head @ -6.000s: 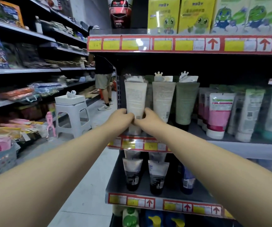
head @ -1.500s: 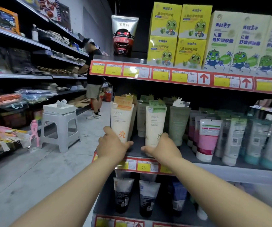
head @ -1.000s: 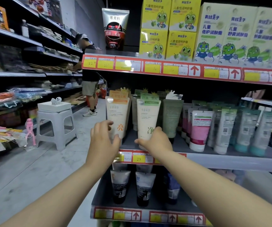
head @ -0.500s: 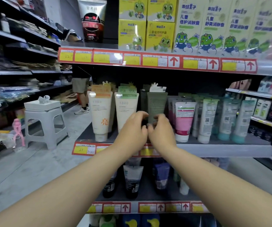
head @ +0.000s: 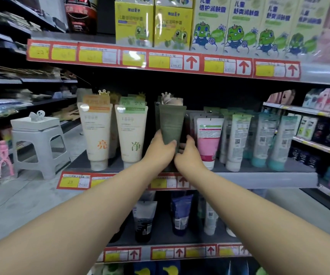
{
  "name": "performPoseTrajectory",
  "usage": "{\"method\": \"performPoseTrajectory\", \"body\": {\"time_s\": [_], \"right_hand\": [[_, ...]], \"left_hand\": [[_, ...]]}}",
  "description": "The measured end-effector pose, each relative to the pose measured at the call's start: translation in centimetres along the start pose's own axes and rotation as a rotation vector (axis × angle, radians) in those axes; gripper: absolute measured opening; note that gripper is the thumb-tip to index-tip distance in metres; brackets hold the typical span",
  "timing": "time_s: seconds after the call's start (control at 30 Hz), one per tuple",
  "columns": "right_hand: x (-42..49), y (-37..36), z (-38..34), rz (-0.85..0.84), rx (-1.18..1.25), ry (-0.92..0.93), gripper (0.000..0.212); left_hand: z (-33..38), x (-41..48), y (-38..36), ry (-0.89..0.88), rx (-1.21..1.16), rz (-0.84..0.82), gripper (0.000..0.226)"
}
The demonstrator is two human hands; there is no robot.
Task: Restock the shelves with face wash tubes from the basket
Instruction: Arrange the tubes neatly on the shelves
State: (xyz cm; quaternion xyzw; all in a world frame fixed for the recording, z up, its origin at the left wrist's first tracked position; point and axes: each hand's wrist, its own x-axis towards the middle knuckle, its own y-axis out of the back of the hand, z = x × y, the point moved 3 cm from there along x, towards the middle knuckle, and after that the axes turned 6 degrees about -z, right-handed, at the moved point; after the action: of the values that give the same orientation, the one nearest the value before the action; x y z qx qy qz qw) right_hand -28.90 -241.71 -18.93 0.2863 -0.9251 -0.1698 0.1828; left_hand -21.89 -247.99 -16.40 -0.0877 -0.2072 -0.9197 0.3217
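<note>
Several face wash tubes stand cap-down along a grey shop shelf [head: 259, 178], seen from the head of a person reaching in with both bare arms.

At far left, in the aisle, a grey plastic stool [head: 39, 145] stands on the floor. On the shelf, the first tube is a cream tube with an orange label [head: 97, 135]. Just beside it is a cream tube with a green label [head: 130, 133]. Both are upright and face forward.

Next comes the left hand [head: 160, 149]. Its fingers and thumb are curled round the lower part of a dark green tube [head: 171, 124], the thing being worked on. The tube is upright, its lower end hidden behind the hands. Whether it rests on the shelf cannot be told. The right hand [head: 188, 153] closes on the tube's lower right side, thumb raised beside it and fingers curled in toward its base.

Just right of the hands stands a pink tube [head: 208, 139]. Beyond it is a row of pale tubes with teal caps [head: 263, 139].

The basket is not in view.

The step in hand looks like setting or straightening the dark green tube in its slot between the cream tubes and the pink one. The next move probably calls for seating it level on its cap, front facing out and in line with its neighbours. Both hands should then let go gently, so that neither it nor the tubes close on each side tip over.
</note>
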Motion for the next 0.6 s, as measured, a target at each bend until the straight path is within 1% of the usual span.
{"method": "performPoseTrajectory", "body": {"time_s": [0.13, 0.23, 0.3, 0.37, 0.47, 0.5, 0.6], "right_hand": [[-1.1, 0.1, -0.5, -0.006, -0.078, 0.074, 0.053], [-1.6, 0.1, -0.7, 0.090, -0.126, 0.118, 0.037], [-1.6, 0.2, -0.5, 0.100, -0.119, 0.122, 0.026], [-1.8, 0.3, -0.1, 0.063, -0.111, 0.088, 0.026], [-1.7, 0.2, 0.1, 0.047, -0.109, 0.068, 0.045], [-1.7, 0.1, 0.0, 0.038, -0.136, 0.073, 0.046], [-1.5, -0.1, -0.2, 0.017, -0.199, 0.076, 0.038]], "left_hand": [[-1.0, 0.4, -0.1, 0.031, -0.007, -0.012, 0.047], [-1.6, 0.6, -0.3, 0.064, -0.030, 0.041, 0.043], [-1.6, 0.4, -0.3, 0.089, -0.041, 0.056, 0.045], [-1.6, 0.2, -0.2, 0.088, -0.036, 0.042, 0.045], [-1.3, -0.3, -0.1, 0.047, 0.016, 0.032, 0.040], [-1.2, -0.6, -0.1, 0.035, 0.049, 0.039, 0.038], [-1.4, -1.6, 0.1, 0.022, 0.177, 0.074, 0.034]]}}
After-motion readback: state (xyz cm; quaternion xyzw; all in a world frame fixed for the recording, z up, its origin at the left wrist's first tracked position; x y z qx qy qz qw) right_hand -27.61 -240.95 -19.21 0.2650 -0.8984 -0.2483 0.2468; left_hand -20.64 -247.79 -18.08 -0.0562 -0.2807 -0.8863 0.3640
